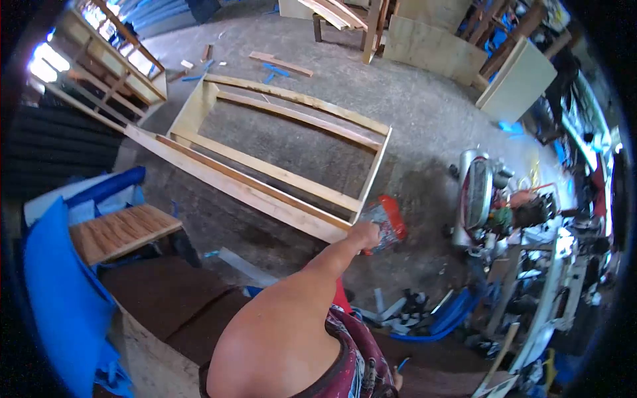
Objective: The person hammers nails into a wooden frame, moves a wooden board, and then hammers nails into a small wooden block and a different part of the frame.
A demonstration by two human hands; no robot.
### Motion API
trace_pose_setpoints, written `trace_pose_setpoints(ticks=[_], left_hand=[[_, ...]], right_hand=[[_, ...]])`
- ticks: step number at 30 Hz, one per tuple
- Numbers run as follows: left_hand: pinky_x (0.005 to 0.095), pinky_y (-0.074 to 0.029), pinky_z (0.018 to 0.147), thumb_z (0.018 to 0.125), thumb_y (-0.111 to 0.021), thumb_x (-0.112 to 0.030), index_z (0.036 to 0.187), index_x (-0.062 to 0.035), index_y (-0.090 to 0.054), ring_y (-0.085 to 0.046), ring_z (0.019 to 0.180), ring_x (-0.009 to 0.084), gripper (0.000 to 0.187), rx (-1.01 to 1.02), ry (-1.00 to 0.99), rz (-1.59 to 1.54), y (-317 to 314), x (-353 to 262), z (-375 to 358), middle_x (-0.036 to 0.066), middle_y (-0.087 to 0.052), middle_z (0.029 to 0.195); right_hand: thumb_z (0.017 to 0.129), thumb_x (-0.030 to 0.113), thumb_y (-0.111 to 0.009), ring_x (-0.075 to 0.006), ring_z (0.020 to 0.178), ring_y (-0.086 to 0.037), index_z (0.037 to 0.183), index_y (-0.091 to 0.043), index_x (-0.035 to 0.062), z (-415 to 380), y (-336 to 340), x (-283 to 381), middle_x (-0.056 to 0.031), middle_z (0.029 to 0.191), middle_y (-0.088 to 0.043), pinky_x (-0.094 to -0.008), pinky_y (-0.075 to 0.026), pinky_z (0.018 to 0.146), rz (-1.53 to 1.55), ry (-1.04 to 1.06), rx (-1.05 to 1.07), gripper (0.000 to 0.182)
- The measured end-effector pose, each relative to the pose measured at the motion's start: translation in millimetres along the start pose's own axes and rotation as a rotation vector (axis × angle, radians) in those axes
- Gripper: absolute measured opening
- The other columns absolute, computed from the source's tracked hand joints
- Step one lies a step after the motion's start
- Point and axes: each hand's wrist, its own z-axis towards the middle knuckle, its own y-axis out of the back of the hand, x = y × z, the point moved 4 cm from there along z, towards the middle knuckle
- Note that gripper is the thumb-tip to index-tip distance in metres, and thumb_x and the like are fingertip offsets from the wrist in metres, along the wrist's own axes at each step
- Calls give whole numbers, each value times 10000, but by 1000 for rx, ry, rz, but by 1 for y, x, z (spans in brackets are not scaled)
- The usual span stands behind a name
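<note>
Frame (265, 170) on floor (424, 119), machine (480, 192) to right

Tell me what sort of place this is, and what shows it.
Probably a woodworking or furniture workshop: a large, pale rectangular wooden frame lies on the bare grey floor, and a flat cream-coloured board stands beyond it, towards the right.

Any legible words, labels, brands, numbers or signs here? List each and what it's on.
None readable.
Red-and-grey container at left hand: any markings too blurred.
Maroon top: pale print, no legible letters.
Floor machine: any markings too small.
</note>
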Motion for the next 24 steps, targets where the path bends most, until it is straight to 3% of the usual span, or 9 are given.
trace_pose_setpoints(ticks=[2, 6, 8, 10, 14, 17, 19, 20, 24], left_hand=[[424, -505, 779, 789, -467, -301, 888, -62, -682, -638, 868, 327, 336, 129, 17, -24, 6, -1, -3, 155, -663, 916], [446, -496, 744, 810, -463, -320, 902, -88, -668, -633, 844, 341, 323, 121, 2, -196, 22, 3, -12, 153, -659, 899], [475, -476, 706, 839, -458, -374, 885, -95, -645, -620, 814, 363, 340, -187, -7, -438, 36, 9, -19, 165, -648, 865], [490, -459, 685, 858, -451, -424, 854, -75, -621, -607, 794, 381, 388, -259, -32, -477, 46, 23, -36, 186, -634, 839], [462, -472, 735, 855, -458, -403, 910, -66, -639, -604, 834, 388, 387, -97, 20, -395, 54, 77, -89, 209, -633, 866], [409, -484, 740, 862, -485, -364, 950, -60, -651, -626, 831, 334, 357, -51, 40, -353, 71, 110, -135, 194, -647, 883], [356, -485, 719, 858, -547, -303, 959, -44, -654, -638, 802, 232, 298, 33, -107, -600, 105, 90, -181, 136, -666, 859], [356, -485, 719, 858, -547, -303, 959, -44, -654, -638, 802, 232, 298, 25, -100, -600, 125, 78, -203, 136, -666, 859], [292, -432, 818, 832, -622, -203, 993, -24, -638, -579, 901, 138, 241, -123, -147, -910, 196, 17, -285, 79, -657, 966]], right_hand=[[868, 452, -511, -249, 521, -562, 619, -576, -7, 6, 16, 46, -113, 547, -529, -397, -425, 498, -122, 125, -25, 526], [871, 454, -501, -260, 528, -571, 622, -578, -10, 15, 16, 112, -120, 546, -537, -402, -433, 511, -336, 346, -30, 533], [873, 455, -496, -265, 532, -576, 623, -580, -11, 20, 3, 132, -123, 546, -541, -405, -437, 518, -412, 445, -27, 536], [874, 456, -491, -270, 536, -580, 625, -581, -12, 22, -11, 145, -127, 546, -546, -408, -441, 524, -493, 536, -10, 539], [878, 458, -481, -280, 543, -590, 627, -584, -15, 34, -38, 175, -133, 545, -554, -414, -449, 538, -671, 739, 48, 546], [880, 460, -473, -288, 549, -596, 629, -586, -17, 43, -50, 196, -139, 545, -560, -419, -455, 548, -824, 890, 99, 551], [882, 461, -468, -293, 552, -601, 631, -587, -19, 44, -57, 200, -142, 545, -565, -422, -458, 554, -916, 975, 133, 554], [883, 461, -466, -296, 554, -603, 631, -588, -19, 44, -61, 201, -144, 545, -567, -423, -460, 558, -958, 1018, 148, 556], [886, 463, -456, -306, 561, -613, 634, -591, -22, 39, -69, 203, -151, 544, -575, -429, -468, 571, -1124, 1173, 205, 563]])
